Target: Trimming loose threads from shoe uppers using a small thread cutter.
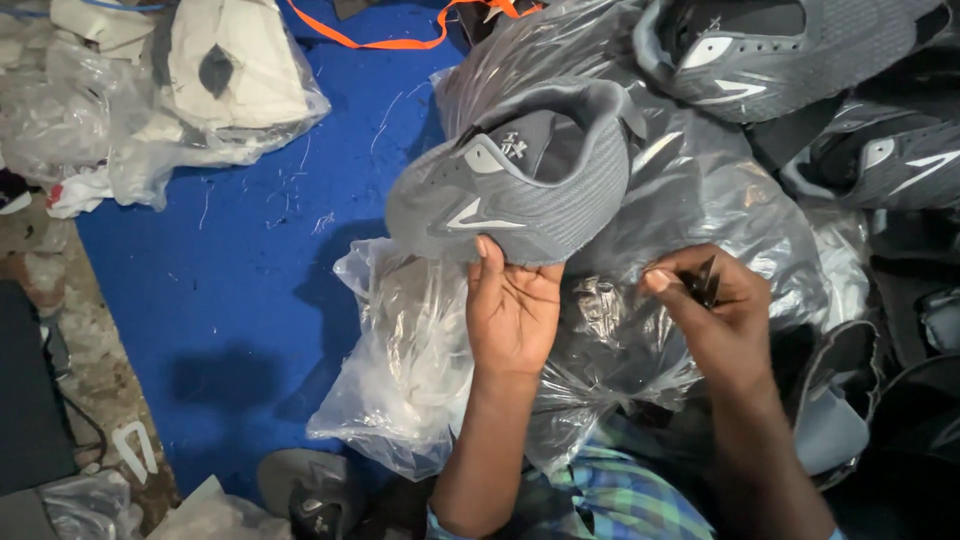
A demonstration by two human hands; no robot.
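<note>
1. A blue mat [240, 300] covers the floor on the left; its left edge meets bare, gritty ground, and a wide stretch of it lies open between the plastic bags.
2. A clear bag of white pieces [210, 90] sits at the mat's top left corner, with an orange strap [400, 42] curling along the top edge.
3. The left hand [512, 312] is raised, fingers and thumb closed on the lower edge of a grey shoe upper [520, 180], which it holds up above a crumpled clear plastic bag [410, 350].
4. The right hand [715, 310] is just beside it on the right, fingers pinched shut on a small dark tool [706, 280]; what kind of tool I cannot tell.
5. More grey shoe uppers [770, 50] are heaped along the top right and right side, crowding that edge.
6. Both hands are close together but apart, over shiny dark plastic [700, 190].
7. A checked sleeve [610, 490] shows at the bottom edge.
</note>
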